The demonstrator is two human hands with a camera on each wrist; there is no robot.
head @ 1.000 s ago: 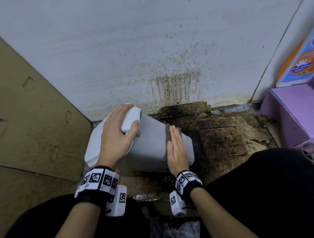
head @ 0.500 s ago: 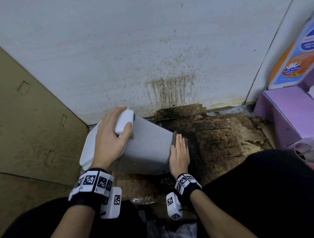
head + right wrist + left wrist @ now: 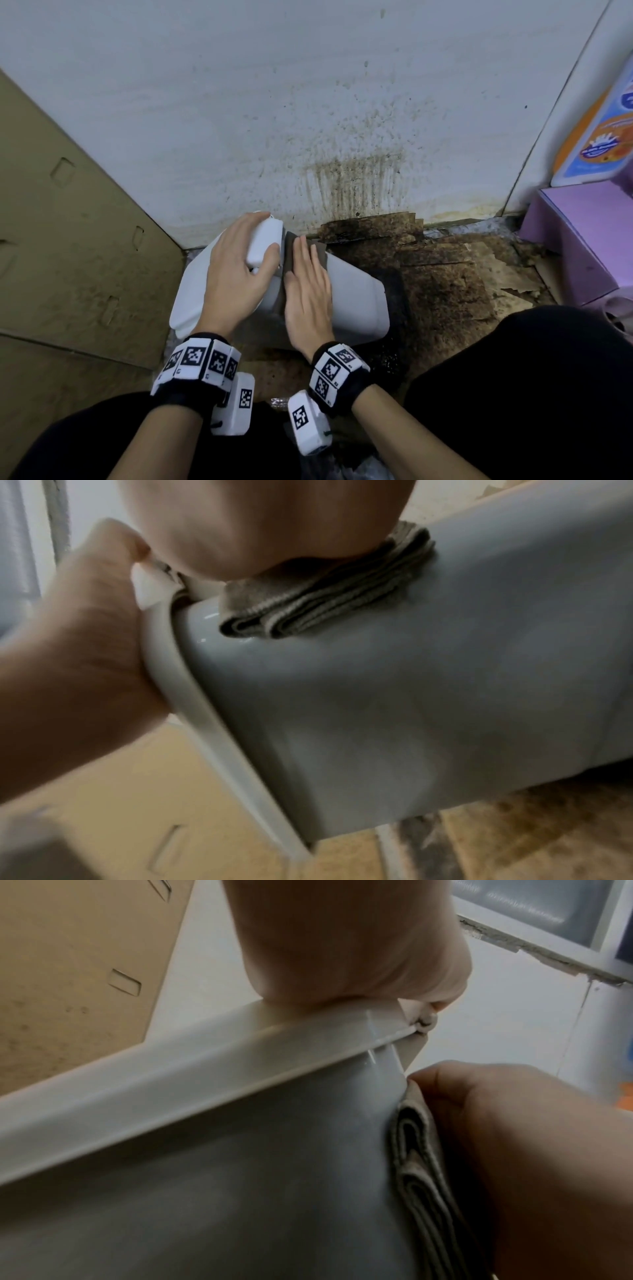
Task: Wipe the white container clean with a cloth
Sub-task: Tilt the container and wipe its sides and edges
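Observation:
The white container (image 3: 356, 294) lies tipped on its side on the stained floor, its lid end to the left. My left hand (image 3: 236, 270) grips the lid's raised handle (image 3: 263, 243), fingers curled round it. My right hand (image 3: 308, 291) lies flat with straight fingers on a folded grey-brown cloth (image 3: 291, 253), pressing it against the container's upper side right beside the lid rim. The left wrist view shows the rim (image 3: 192, 1069) and the cloth's folds (image 3: 421, 1164) under my right hand. From the right wrist the cloth (image 3: 325, 601) sits on the container's wall (image 3: 411, 696).
A dirty white wall (image 3: 308, 102) stands right behind the container. Cardboard (image 3: 68, 257) leans at the left. Dark soaked cardboard (image 3: 445, 274) covers the floor to the right. A purple box (image 3: 582, 240) and an orange-blue package (image 3: 603, 137) stand at the far right. My dark-clothed knees frame the bottom.
My right hand has slid the cloth leftward along the container, from its base end up to the lid rim beside my left hand. The left hand keeps its grip.

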